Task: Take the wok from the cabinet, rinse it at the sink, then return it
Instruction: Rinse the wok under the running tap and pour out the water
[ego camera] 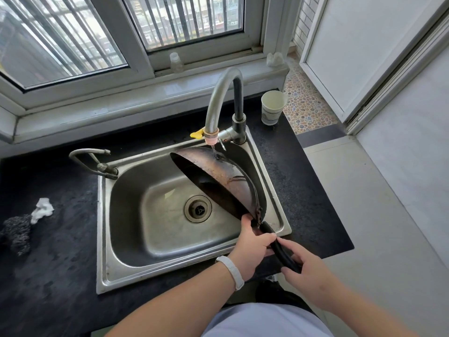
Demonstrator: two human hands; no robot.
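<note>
- Wok (226, 176): tipped on edge along the sink's (102, 239) right side, dark steel with brown rust-like patches.
- Tap (218, 93) stream hits it near the far rim.
- Left hand (252, 249) grips the black handle (279, 249) at the wok end, right hand (308, 271) grips the tail end.
- Cup (272, 107) at the counter's far right corner.

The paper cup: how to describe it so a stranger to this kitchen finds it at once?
Start at the steel sink in the black counter, then the tall curved faucet at its far edge. The paper cup stands upright on the counter, right of the faucet. It is the only open-topped container there.
</note>
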